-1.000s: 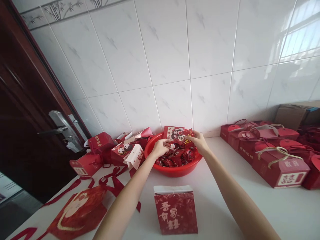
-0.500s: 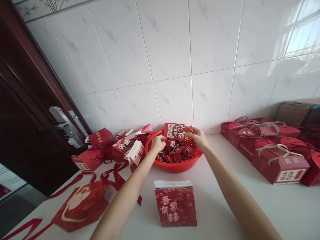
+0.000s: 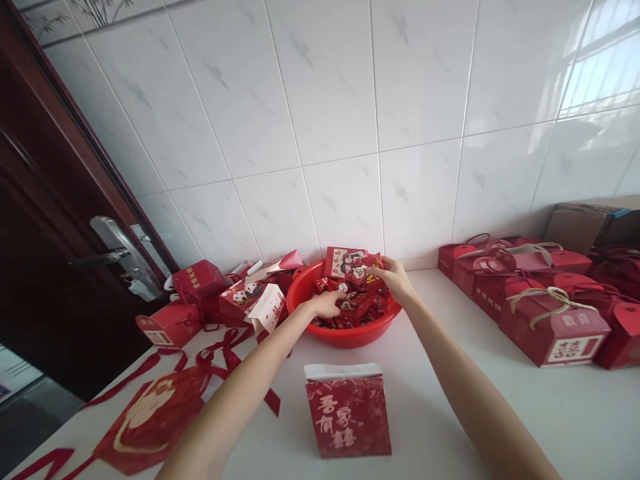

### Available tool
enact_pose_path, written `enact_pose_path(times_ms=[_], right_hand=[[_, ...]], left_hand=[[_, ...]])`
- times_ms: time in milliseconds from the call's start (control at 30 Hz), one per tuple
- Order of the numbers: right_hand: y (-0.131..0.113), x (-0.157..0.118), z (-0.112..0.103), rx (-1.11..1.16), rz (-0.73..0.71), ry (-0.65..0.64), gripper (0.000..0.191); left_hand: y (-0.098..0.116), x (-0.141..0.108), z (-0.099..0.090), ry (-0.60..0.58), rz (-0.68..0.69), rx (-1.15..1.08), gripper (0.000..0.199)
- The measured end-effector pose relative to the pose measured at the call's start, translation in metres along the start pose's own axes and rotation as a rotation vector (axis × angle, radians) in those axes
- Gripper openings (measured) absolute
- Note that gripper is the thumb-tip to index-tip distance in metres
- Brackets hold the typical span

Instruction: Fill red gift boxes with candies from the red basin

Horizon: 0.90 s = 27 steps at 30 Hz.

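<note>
at the red basin [image 3: 349,339], the right hand [image 3: 396,277] pinches a packet [image 3: 372,262] while the left hand [image 3: 326,305] bends inward, grip unclear.

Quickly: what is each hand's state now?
Left hand: among wrapped pieces in the red basin; grip cannot be told.
Right hand: closed, appears to pinch a red packet.

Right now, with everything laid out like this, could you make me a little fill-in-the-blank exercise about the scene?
1. The left grip reaches into a basin whose colour is ______.
2. Of the basin and the upright bag, the one nearer the camera is the ______.
3. The metal door handle is on the picture's ______ side.
4. The wall behind the basin is covered in pale ______.

Missing words: red; bag; left; tiles.
</note>
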State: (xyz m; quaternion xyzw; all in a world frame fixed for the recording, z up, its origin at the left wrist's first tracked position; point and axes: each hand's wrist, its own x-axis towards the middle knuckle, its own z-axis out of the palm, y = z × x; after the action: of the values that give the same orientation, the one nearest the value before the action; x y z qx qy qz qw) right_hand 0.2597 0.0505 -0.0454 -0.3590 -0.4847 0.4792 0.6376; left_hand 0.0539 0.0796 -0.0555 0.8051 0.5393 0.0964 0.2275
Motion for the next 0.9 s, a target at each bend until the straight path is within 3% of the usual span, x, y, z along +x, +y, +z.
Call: enact_pose_path(times_ms=[100, 233, 300, 467, 633, 900], right_hand=[[0.000, 0.001, 0.000, 0.012, -0.004, 0.013, 0.032], [-0.001, 0.001, 0.000, 0.018, 0.002, 0.026, 0.031], [0.000, 0.002, 0.000, 0.025, 0.013, 0.033, 0.031], [0.002, 0.003, 0.000, 0.039, 0.029, 0.034, 0.031], [0.002, 0.003, 0.000, 0.024, 0.024, 0.036, 0.030], [0.002, 0.003, 0.002, 0.038, 0.004, 0.036, 0.031]], left_hand=[[0.002, 0.001, -0.001, 0.020, 0.105, -0.174, 0.031], [0.006, -0.003, -0.004, 0.199, 0.161, -0.616, 0.042], [0.007, -0.005, -0.006, 0.243, 0.138, -0.720, 0.041], [0.006, -0.005, -0.009, 0.323, 0.123, -0.755, 0.021], [0.005, -0.002, -0.010, 0.384, 0.110, -0.767, 0.015], [0.007, -0.008, -0.012, 0.316, 0.124, -0.780, 0.037]])
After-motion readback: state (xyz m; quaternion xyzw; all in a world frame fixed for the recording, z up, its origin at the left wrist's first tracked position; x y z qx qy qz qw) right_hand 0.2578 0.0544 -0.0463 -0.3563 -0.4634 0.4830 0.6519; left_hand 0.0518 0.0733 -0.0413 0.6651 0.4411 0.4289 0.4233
